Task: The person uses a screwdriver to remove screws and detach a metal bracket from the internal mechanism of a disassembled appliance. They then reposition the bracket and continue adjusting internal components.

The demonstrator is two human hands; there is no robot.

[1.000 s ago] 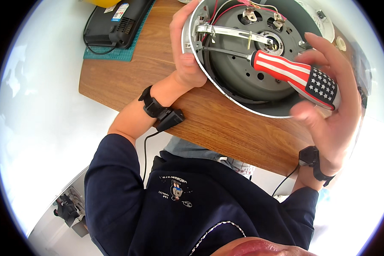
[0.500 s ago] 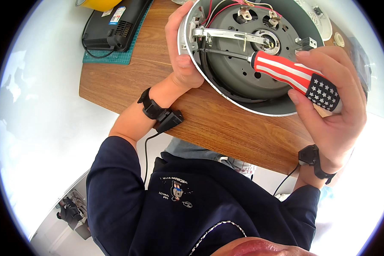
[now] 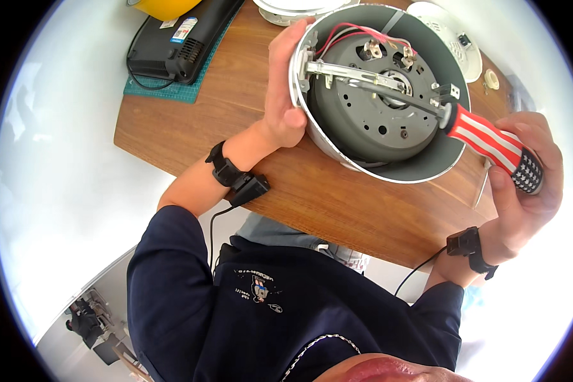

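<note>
Our left hand (image 3: 282, 99), fingers tight against the housing's (image 3: 442, 148) nine-o'clock wall; right hand (image 3: 533, 209), fingers snug around the screwdriver (image 3: 489, 139), four o'clock.

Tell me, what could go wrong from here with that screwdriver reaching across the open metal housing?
The screwdriver, held in the right hand, might slip and scratch the metal arm beside its shaft. A stray swing could also snag the exposed red wires inside the metal housing. And the left hand grips just one side of the rim, so a hard push might make the housing shift.
</note>
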